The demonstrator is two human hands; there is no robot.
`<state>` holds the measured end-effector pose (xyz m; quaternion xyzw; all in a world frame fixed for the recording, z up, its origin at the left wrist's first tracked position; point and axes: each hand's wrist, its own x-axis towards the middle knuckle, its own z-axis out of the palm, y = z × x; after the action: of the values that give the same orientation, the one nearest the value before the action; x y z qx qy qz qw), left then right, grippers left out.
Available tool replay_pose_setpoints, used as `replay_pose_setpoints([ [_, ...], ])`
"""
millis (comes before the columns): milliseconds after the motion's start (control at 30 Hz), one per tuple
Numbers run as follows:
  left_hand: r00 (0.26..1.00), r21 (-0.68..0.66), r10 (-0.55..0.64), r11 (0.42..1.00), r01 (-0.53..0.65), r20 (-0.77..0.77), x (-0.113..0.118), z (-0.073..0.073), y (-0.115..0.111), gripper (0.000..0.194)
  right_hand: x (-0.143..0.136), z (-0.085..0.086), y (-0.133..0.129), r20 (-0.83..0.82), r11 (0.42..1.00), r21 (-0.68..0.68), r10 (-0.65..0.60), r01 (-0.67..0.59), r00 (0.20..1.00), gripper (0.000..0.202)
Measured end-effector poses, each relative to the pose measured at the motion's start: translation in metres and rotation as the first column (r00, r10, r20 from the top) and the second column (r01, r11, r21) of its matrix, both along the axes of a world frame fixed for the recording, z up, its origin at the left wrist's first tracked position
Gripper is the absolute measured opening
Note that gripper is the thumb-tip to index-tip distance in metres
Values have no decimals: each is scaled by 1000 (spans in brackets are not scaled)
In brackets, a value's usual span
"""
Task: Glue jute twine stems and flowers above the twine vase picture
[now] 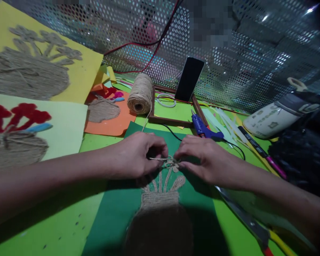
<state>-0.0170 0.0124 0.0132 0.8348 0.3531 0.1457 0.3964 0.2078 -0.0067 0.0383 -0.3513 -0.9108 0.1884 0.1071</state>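
Twine-covered vase (pixel 160 227) lies nearest, on a dark green sheet (pixel 106 220). Above its stems, the left hand (pixel 142 154) pinches a thin strand (pixel 157 159); the right hand (pixel 202 156) touches the twine flower (pixel 172 164), its grip unclear. Beyond sit the twine spool (pixel 140 93) and blue glue gun (pixel 205 129).

Print on the black marker (pixel 252 142) and markings on the bottle (pixel 272 116) are too blurred to read.
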Motion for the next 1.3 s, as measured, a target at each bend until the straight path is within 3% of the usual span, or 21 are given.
replay_pose_setpoints([
  [200, 1000, -33, -21, 999, 22, 23, 0, 1, 3, 17, -7, -17, 0, -12, 999, 43, 9, -8, 1000, 10],
  [333, 996, 125, -87, 988, 88, -9, -1, 1, 3, 21, -7, -19, -1, -38, 999, 29, 21, -20, 999, 11],
  [467, 983, 286, -167, 941, 182, -74, -1, -1, 2, 22, -6, -21, 0, -40, 1000, -19, -10, 9, 999, 13],
  [800, 952, 482, -225, 823, 299, -208, -2, -1, -2, 19, 0, -17, 1, -61, 996, -70, 53, -57, 997, 10],
  [1300, 968, 445, -184, 862, 243, -171, -1, -4, -3, 20, 0, -17, 2, 50, 985, 36, 166, -168, 985, 21],
])
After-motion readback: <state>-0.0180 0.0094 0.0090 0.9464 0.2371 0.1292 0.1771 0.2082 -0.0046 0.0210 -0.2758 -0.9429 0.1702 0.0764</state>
